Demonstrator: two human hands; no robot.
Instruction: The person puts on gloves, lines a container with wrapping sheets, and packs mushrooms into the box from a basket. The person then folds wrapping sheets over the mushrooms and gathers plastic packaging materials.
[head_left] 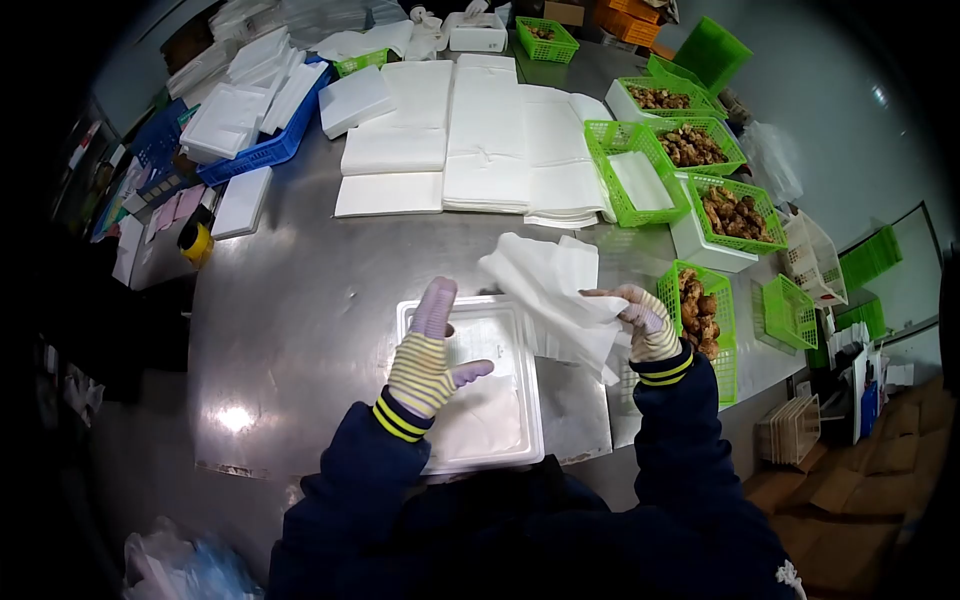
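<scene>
At the nearest point, the tray sits with its lower end at the near edge of the table. The left hand is over the tray's left side, thumb and fingers spread apart; whether it touches the rim, I cannot tell. To its left, a broad stretch of steel runs to the table's edge. The right hand pinches the sheet, which spreads leftward from it, overlapping the tray's upper right corner in view. Room is tighter to the right of this hand: a basket of brown pieces is just beside it. Beyond both hands, past a strip of steel, lie white stacks, with a green basket at their right end. Far to the left hand's upper left stand a jar and a blue crate.
</scene>
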